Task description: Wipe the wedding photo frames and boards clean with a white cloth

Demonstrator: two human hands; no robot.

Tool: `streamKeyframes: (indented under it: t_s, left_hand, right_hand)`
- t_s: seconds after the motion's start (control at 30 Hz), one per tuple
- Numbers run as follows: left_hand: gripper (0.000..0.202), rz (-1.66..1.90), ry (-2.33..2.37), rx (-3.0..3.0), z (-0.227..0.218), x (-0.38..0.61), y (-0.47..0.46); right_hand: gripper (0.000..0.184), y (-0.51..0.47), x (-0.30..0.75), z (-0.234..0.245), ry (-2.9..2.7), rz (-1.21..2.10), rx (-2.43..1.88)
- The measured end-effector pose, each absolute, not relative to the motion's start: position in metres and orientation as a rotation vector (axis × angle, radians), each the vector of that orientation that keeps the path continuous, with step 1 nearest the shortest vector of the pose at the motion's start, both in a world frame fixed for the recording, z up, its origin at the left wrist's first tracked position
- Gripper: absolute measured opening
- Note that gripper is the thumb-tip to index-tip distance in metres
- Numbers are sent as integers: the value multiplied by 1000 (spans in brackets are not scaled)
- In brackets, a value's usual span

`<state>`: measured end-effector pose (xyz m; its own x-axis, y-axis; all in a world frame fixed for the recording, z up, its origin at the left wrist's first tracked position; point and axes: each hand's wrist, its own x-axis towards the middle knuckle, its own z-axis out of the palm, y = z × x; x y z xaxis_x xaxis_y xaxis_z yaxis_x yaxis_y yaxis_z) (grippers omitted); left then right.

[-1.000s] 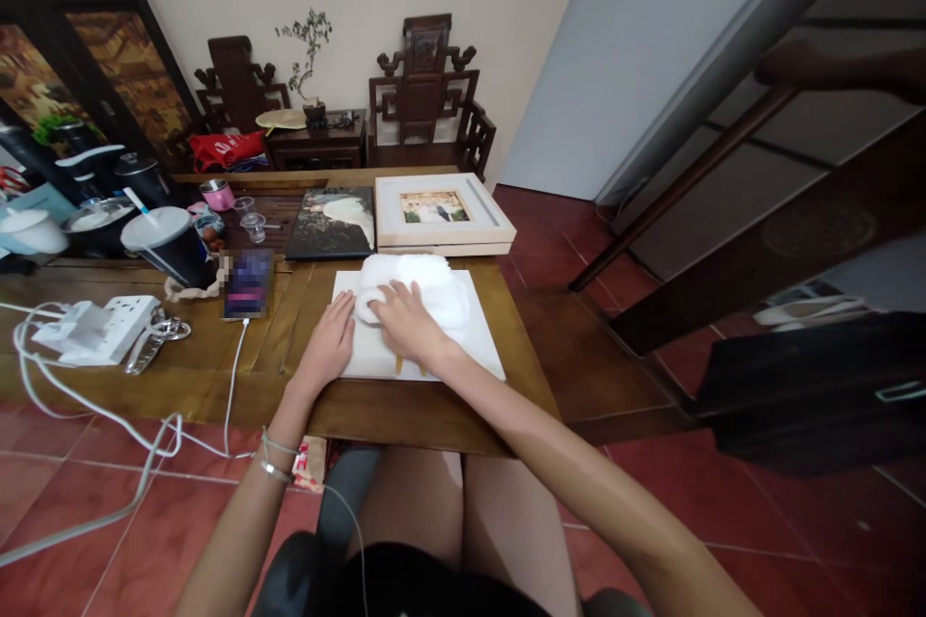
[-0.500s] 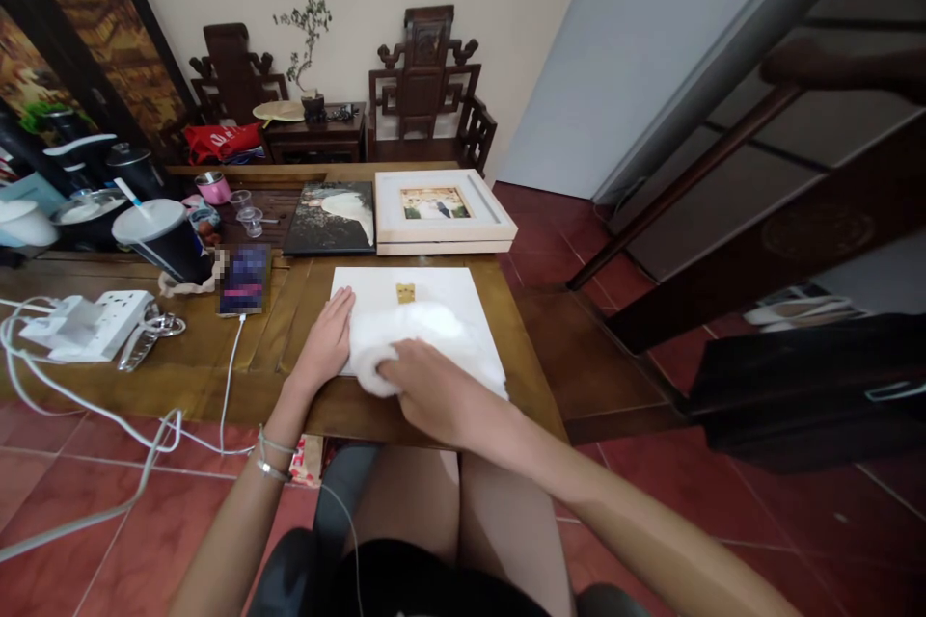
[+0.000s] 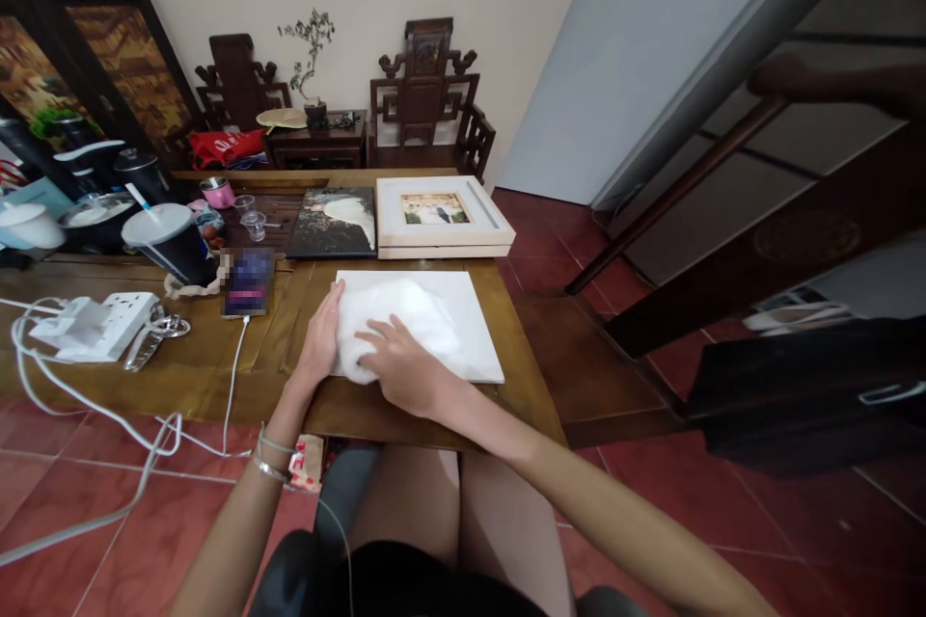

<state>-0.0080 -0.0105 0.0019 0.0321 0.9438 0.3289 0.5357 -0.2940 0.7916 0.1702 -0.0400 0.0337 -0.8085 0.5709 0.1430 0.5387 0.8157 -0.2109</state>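
Note:
A white rectangular panel (image 3: 486,347) lies flat on the wooden table in front of me. Over its left and middle part spreads a fluffy white cloth (image 3: 423,308), which hides the small gold-coloured hanger seen earlier. My right hand (image 3: 401,362) presses on the cloth near its lower edge, fingers curved and spread into the pile, with the cloth bunched under them. Along the panel's left edge rests my left hand (image 3: 320,337), its fingers stretched out and touching the edge beside the cloth.
Behind the panel lie a pale framed picture (image 3: 499,227) and a dark photo panel (image 3: 318,224). To the left are a phone (image 3: 247,284) on a white cable, a power strip (image 3: 122,328), keys (image 3: 166,323) and a lidded cup with straw (image 3: 170,246). The table edge (image 3: 539,376) runs close on the right.
My right hand has moved left and slightly up with the cloth, its fingers now more spread. The cloth now covers the gold-coloured hanger. My left hand has slid from the panel's top onto its left edge.

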Motion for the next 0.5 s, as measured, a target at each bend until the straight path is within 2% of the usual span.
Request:
streamKeyframes:
  t_s: [0.13, 0.37, 0.5]
  left_hand:
    - [55, 1042, 1528, 1954, -6, -5, -9]
    - [49, 926, 1538, 2151, -15, -3, -4]
    - [45, 948, 1557, 2182, -16, -5, -1]
  right_hand:
    - [31, -52, 199, 56, -2842, 440, -742]
    - [30, -7, 194, 95, -2813, 353, -1328]
    - [31, 36, 166, 99, -2747, 346, -1378]
